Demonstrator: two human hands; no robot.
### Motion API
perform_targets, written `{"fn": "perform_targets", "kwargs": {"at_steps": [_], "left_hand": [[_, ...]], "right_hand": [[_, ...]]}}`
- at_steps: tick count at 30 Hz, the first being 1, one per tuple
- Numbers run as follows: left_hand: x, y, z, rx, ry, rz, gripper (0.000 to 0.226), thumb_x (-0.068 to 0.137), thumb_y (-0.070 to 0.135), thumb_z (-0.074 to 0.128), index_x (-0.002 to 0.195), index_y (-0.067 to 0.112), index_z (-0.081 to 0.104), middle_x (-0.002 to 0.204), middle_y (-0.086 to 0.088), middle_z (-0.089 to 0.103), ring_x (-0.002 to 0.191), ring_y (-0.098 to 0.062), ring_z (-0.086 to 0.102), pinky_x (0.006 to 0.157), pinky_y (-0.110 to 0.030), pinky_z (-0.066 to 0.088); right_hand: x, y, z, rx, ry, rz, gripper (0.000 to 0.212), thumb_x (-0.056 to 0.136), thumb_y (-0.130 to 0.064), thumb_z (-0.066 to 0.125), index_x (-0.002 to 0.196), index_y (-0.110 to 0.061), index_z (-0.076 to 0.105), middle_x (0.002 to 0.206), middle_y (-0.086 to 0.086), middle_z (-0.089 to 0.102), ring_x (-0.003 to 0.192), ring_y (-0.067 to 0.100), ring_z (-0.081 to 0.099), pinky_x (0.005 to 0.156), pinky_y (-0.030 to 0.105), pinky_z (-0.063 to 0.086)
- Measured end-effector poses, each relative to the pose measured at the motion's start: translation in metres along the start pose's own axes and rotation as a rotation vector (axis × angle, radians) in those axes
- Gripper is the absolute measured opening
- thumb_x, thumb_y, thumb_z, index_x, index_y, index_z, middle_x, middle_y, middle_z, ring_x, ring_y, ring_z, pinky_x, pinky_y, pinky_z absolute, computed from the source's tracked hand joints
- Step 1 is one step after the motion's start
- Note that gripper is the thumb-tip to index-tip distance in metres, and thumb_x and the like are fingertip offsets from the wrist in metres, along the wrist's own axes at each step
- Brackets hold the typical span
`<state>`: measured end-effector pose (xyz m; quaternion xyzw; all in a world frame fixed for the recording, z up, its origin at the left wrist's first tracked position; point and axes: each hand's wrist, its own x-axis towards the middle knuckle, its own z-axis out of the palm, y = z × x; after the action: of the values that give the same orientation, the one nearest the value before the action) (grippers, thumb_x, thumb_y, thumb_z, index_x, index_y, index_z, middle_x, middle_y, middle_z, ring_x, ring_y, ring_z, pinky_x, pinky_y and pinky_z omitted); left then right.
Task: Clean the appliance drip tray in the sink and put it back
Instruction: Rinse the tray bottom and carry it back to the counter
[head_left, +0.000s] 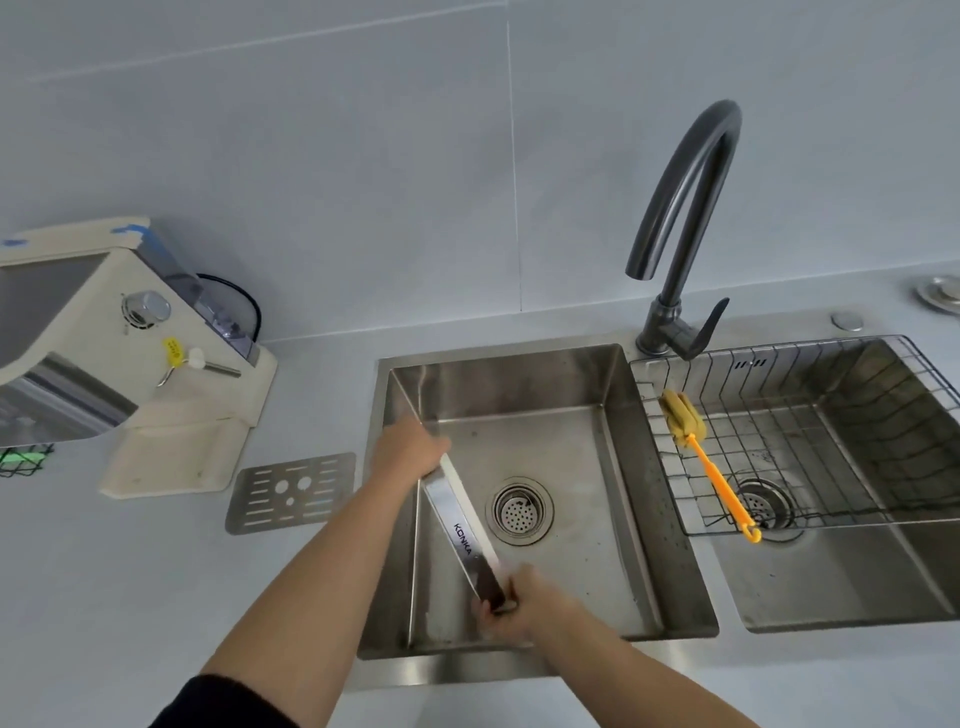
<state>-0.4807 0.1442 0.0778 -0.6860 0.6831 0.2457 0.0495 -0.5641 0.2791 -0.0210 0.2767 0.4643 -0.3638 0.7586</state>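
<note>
I hold the drip tray (464, 530), a shiny metal tray with a brand name on its front face, tipped up on edge over the left basin of the sink (618, 467). My left hand (408, 447) grips its far end near the basin's left wall. My right hand (519, 605) grips its near end low in the basin. The tray's slotted metal cover (291, 492) lies flat on the counter left of the sink. The cream-coloured appliance (130, 353) stands at the left, its base shelf (176, 462) bare.
A dark curved faucet (685, 208) rises behind the sink; no water runs. The right basin holds a wire rack (810, 431) with a yellow sponge brush (706, 457) in it. A strainer drain (519, 512) sits in the left basin. Grey countertop surrounds everything.
</note>
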Motion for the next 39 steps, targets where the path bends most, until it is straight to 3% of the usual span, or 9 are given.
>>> {"fn": "perform_targets", "kwargs": {"at_steps": [6, 12, 15, 18, 21, 25, 28, 34, 39], "left_hand": [[0.028, 0.017, -0.033, -0.338, 0.294, 0.149, 0.037, 0.080, 0.034, 0.055, 0.053, 0.009, 0.051, 0.049, 0.002, 0.045, 0.050, -0.017, 0.044, 0.049, -0.025, 0.032], [0.007, -0.042, 0.039, -0.398, -0.115, -0.126, 0.031, 0.081, 0.026, 0.056, 0.078, -0.003, 0.062, 0.075, -0.017, 0.057, 0.092, -0.039, 0.064, 0.064, -0.030, 0.038], [0.016, -0.025, 0.018, -0.464, -0.002, -0.063, 0.036, 0.083, 0.034, 0.054, 0.061, 0.006, 0.055, 0.063, -0.008, 0.056, 0.071, -0.031, 0.061, 0.057, -0.027, 0.039], [0.016, -0.020, 0.010, -0.599, 0.101, -0.009, 0.039, 0.084, 0.038, 0.052, 0.058, 0.009, 0.054, 0.061, -0.004, 0.054, 0.062, -0.021, 0.054, 0.052, -0.026, 0.038], [0.004, -0.044, 0.050, -0.628, -0.057, -0.212, 0.033, 0.084, 0.031, 0.054, 0.085, -0.002, 0.059, 0.073, -0.012, 0.054, 0.067, -0.025, 0.050, 0.050, -0.026, 0.034], [-0.004, -0.060, 0.068, -0.697, -0.279, -0.352, 0.026, 0.086, 0.026, 0.054, 0.068, 0.007, 0.048, 0.059, -0.007, 0.043, 0.047, -0.017, 0.039, 0.044, -0.021, 0.030], [-0.001, -0.054, 0.056, -0.781, -0.287, -0.309, 0.026, 0.087, 0.025, 0.054, 0.068, 0.008, 0.049, 0.060, -0.007, 0.044, 0.049, -0.016, 0.040, 0.047, -0.023, 0.033], [-0.007, -0.040, 0.024, -0.960, -0.293, -0.236, 0.021, 0.089, 0.025, 0.054, 0.084, 0.006, 0.060, 0.068, -0.006, 0.054, 0.055, -0.012, 0.045, 0.051, -0.020, 0.037], [-0.021, -0.039, 0.007, -1.023, -0.228, -0.126, 0.013, 0.091, 0.021, 0.049, 0.088, 0.021, 0.062, 0.076, -0.003, 0.060, 0.065, -0.015, 0.051, 0.065, -0.026, 0.043]], "right_hand": [[-0.034, -0.057, 0.014, 0.028, -0.016, -0.387, 0.020, 0.094, -0.005, 0.035, 0.080, 0.000, 0.048, 0.075, 0.017, 0.048, 0.056, 0.029, 0.050, 0.027, 0.021, 0.046], [-0.013, -0.029, -0.031, -0.064, 0.149, -0.171, 0.012, 0.091, -0.012, 0.046, 0.095, -0.001, 0.049, 0.073, 0.017, 0.048, 0.051, 0.027, 0.052, 0.023, 0.020, 0.042], [-0.030, -0.052, -0.017, -0.074, 0.129, -0.356, 0.013, 0.093, -0.014, 0.046, 0.088, -0.001, 0.050, 0.072, 0.017, 0.050, 0.038, 0.026, 0.055, 0.024, 0.016, 0.042], [-0.048, -0.072, -0.007, -0.096, 0.087, -0.542, 0.022, 0.095, -0.020, 0.047, 0.080, -0.004, 0.050, 0.071, 0.016, 0.052, 0.052, 0.021, 0.049, 0.028, 0.014, 0.042], [-0.036, -0.061, -0.030, -0.169, 0.213, -0.367, 0.019, 0.092, -0.023, 0.053, 0.093, -0.005, 0.049, 0.071, 0.016, 0.051, 0.046, 0.022, 0.053, 0.025, 0.015, 0.042], [-0.027, -0.054, -0.047, -0.219, 0.259, -0.281, 0.027, 0.089, -0.023, 0.059, 0.092, 0.001, 0.049, 0.071, 0.018, 0.053, 0.051, 0.024, 0.053, 0.025, 0.019, 0.044], [-0.038, -0.063, -0.034, -0.275, 0.265, -0.435, 0.021, 0.092, -0.020, 0.053, 0.080, -0.003, 0.049, 0.071, 0.015, 0.051, 0.051, 0.022, 0.054, 0.028, 0.017, 0.044], [-0.080, -0.087, -0.007, -0.678, 0.346, -0.886, 0.023, 0.096, -0.028, 0.041, 0.094, -0.010, 0.054, 0.079, 0.011, 0.054, 0.059, 0.020, 0.051, 0.033, 0.016, 0.042], [-0.107, -0.079, -0.001, -0.823, 0.232, -1.085, 0.013, 0.097, -0.027, 0.039, 0.100, -0.032, 0.051, 0.084, 0.000, 0.059, 0.069, 0.016, 0.056, 0.053, 0.024, 0.049]]}}
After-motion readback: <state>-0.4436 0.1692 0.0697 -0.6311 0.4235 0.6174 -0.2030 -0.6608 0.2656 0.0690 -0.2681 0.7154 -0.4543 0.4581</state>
